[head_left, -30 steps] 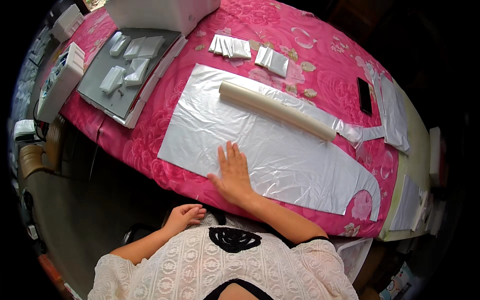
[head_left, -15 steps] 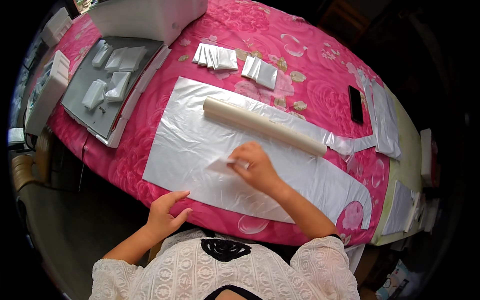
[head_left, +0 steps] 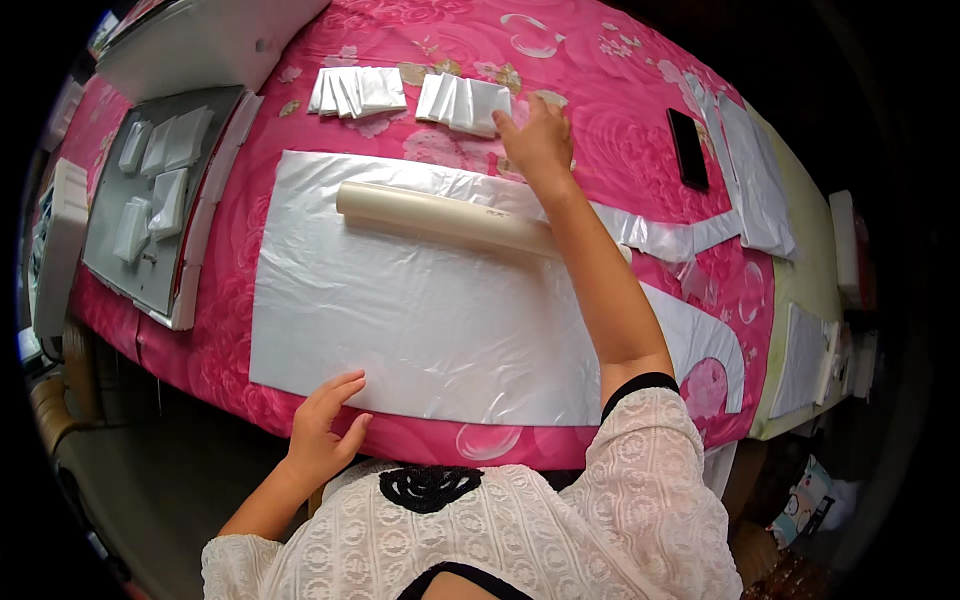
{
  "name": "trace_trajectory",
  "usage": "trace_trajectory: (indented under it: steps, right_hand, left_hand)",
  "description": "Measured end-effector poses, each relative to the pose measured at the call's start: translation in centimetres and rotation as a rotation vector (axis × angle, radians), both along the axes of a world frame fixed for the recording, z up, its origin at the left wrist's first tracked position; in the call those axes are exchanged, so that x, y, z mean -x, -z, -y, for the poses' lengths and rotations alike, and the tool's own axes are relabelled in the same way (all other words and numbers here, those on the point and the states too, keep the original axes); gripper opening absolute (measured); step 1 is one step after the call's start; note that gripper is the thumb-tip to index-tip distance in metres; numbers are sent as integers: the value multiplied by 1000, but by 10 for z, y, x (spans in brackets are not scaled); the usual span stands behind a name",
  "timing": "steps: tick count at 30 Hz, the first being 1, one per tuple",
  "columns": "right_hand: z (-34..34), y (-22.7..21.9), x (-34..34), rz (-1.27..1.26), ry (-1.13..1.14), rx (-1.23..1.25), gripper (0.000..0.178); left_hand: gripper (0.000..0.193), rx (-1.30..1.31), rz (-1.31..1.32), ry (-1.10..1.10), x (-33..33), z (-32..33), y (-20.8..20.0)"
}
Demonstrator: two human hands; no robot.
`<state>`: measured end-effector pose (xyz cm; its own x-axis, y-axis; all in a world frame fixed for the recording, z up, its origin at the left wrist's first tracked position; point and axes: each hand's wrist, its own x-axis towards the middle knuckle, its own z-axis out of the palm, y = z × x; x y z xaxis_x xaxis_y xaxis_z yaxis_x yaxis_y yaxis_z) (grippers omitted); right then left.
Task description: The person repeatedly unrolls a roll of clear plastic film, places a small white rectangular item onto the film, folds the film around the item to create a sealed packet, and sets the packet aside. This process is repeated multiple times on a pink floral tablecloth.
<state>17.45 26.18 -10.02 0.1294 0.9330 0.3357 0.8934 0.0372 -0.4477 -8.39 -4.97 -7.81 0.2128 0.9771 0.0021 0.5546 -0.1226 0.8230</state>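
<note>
Head view, twelve o'clock being straight up: the right hand [head_left: 540,145] reaches over the tabletop [head_left: 620,120], its grip loose, with thumb and fingers apart. The thumb tip lies at the right edge of a fanned row of flat silvery-white packets [head_left: 465,103], which spreads from the hand toward ten o'clock; whether the thumb presses on it, I cannot tell. Farther along, between nine and ten, lies a second fanned row [head_left: 358,92], well apart from the first.

Toward seven, a large silvery plastic sheet [head_left: 420,320] lies flat, one corner cut in a curve at its right end. A pale tube [head_left: 430,215] rests on its upper part, running from eight o'clock to beneath the right forearm. Farther out at seven, the left hand [head_left: 325,430] is by the sheet's near edge, its grip apart too, thumb away from the fingers.

At three o'clock lies a black phone [head_left: 687,148], and just past it some folded white plastic [head_left: 755,185]. Well out at nine, a grey board [head_left: 165,285] bears smaller white packets [head_left: 168,203]; a white box [head_left: 200,60] stands above it.
</note>
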Motion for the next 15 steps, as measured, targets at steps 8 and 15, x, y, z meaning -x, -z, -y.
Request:
trace_trajectory:
  steps: [8, 15]
  right_hand:
    - [211, -4, -89, 97, -296, 152, 49]
    - [310, -1, -82, -127, -515, 251, 51]
  left_hand:
    - [51, -94, -6, 284, -41, -27, 3]
    - [85, -264, -162, 348, -132, -46, 30]
